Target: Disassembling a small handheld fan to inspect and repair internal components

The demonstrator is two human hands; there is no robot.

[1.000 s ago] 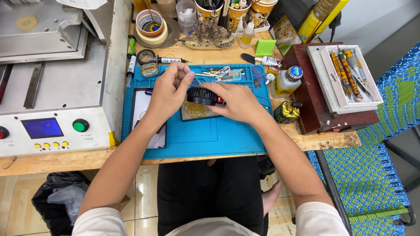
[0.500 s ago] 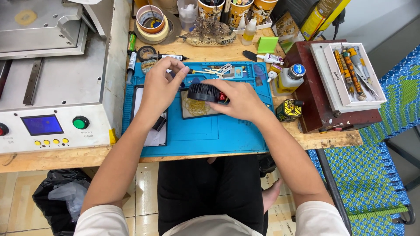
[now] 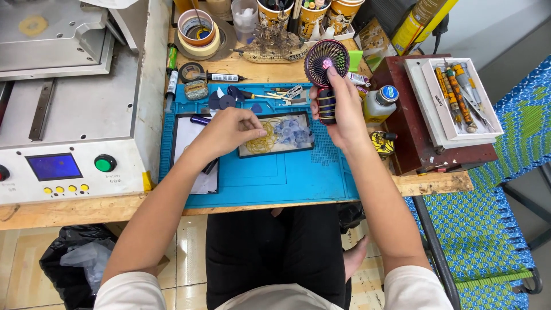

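My right hand (image 3: 338,112) grips the handle of a small dark hand-held fan (image 3: 326,60), held upright above the blue work mat (image 3: 275,172); the round grille faces me and my index finger reaches up to its centre. My left hand (image 3: 229,129) rests on the mat with its fingers curled, touching the left edge of a phone-sized panel (image 3: 278,133) that lies flat and shows gold and bluish marks. A white panel (image 3: 192,155) lies under my left wrist.
A grey machine (image 3: 69,115) with a blue screen and green button fills the left. Tape rolls (image 3: 198,28), cups of tools and a model ship stand at the back. A white bottle (image 3: 380,103) and a tool tray (image 3: 453,97) sit on the right.
My right hand has lifted the fan off the panel and turned it upright, raising it toward the back of the bench. My left hand has moved down onto the panel's left edge.
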